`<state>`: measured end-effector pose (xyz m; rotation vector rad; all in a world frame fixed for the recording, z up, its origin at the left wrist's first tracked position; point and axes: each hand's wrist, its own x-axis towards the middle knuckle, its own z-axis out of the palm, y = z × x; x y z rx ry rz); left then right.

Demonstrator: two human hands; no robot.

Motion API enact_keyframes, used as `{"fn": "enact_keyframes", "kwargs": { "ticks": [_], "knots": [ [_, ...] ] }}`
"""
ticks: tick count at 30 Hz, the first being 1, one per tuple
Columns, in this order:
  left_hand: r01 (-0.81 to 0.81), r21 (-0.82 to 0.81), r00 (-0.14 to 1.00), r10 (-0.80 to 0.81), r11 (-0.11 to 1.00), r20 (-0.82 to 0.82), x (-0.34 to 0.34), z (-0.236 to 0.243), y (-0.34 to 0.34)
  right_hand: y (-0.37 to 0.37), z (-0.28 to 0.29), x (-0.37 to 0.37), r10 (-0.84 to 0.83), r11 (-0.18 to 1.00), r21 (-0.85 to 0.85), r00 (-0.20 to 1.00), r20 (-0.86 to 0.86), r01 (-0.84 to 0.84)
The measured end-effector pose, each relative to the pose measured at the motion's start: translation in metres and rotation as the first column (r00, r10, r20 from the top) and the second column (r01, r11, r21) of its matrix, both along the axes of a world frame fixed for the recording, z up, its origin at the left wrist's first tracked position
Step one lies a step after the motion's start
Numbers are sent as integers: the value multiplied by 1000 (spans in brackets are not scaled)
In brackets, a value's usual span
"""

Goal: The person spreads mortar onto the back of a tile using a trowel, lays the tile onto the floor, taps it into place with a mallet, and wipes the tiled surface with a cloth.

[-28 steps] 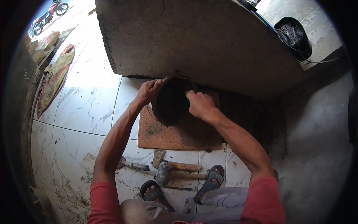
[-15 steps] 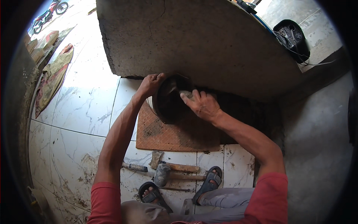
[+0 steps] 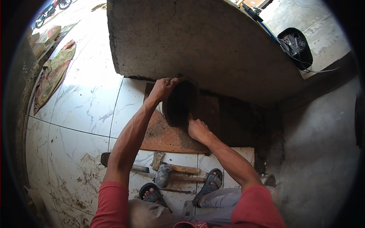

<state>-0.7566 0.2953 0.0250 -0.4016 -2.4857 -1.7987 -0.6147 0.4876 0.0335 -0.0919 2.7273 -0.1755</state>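
Note:
A bucket point(image 3: 180, 108) with a dark inside and a pale outer wall is tipped over, its mouth turned toward me. My left hand point(image 3: 164, 88) is closed on its upper left rim. At the lower right of the mouth, my right hand point(image 3: 198, 128) has its fingers curled against the rim. The inside is too dark to show any contents. Beneath the bucket lies an orange-brown textured tile point(image 3: 167, 138) with dark crumbs scattered on it.
A concrete slab point(image 3: 182, 41) overhangs the far side. Near my sandals lie a rubber mallet point(image 3: 164, 174), a hatchet-like tool point(image 3: 178, 168) and a thin metal rod point(image 3: 175, 190). A dirty sack point(image 3: 55, 78) lies left; a black plastic case point(image 3: 295, 47) rests upper right.
My right hand has moved from the upper right of the bucket's mouth down to its lower right rim. The bucket has shifted slightly right, with my left hand still on it.

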Motion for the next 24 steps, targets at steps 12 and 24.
{"fn": "enact_keyframes", "kwargs": {
  "ticks": [12, 24],
  "knots": [
    [106, -6, 993, -106, 994, 44, -5, 3, -23, 4, 56, -18, -466, 599, -636, 858, 217, 486],
    [232, -54, 969, -226, 971, 95, -17, -4, -44, -1, -3, 32, 486, 874, 158, 842, -233, -460]
  ]
}}
